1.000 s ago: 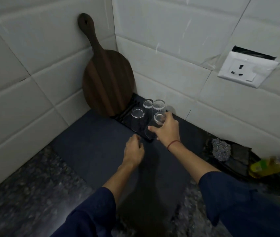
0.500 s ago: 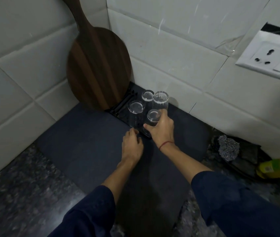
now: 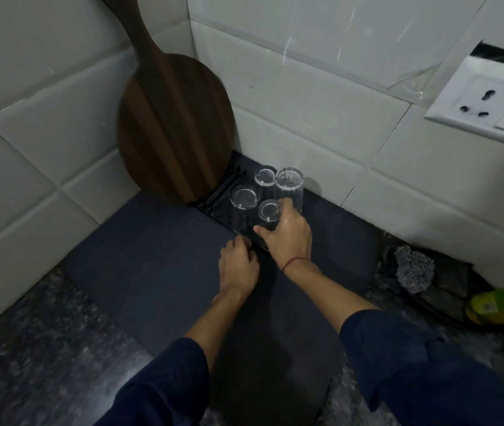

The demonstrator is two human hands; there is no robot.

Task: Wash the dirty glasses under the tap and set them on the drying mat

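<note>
Several clear glasses stand upside down in a tight cluster on a black tray at the far end of the dark drying mat [image 3: 152, 265]. My right hand [image 3: 287, 235] grips the nearest glass [image 3: 269, 212], thumb on its left side and fingers round its right. Behind it stand a wider glass [image 3: 244, 198], a small one [image 3: 265, 176] and a tall ribbed one [image 3: 290, 186]. My left hand [image 3: 238, 265] rests on the mat just left of the held glass, fingers curled down, fingertips near the tray's edge.
A round wooden cutting board [image 3: 174, 124] leans in the tiled corner behind the tray. A steel scrubber [image 3: 413, 269] and a yellow-green bottle [image 3: 502, 305] lie at the right on the granite counter [image 3: 29, 358]. A wall socket [image 3: 484, 109] is at upper right.
The view has moved closer and lower over the mat. My right hand stays round the nearest glass, now lower on the tray. My left hand has slid forward toward the tray's edge.
</note>
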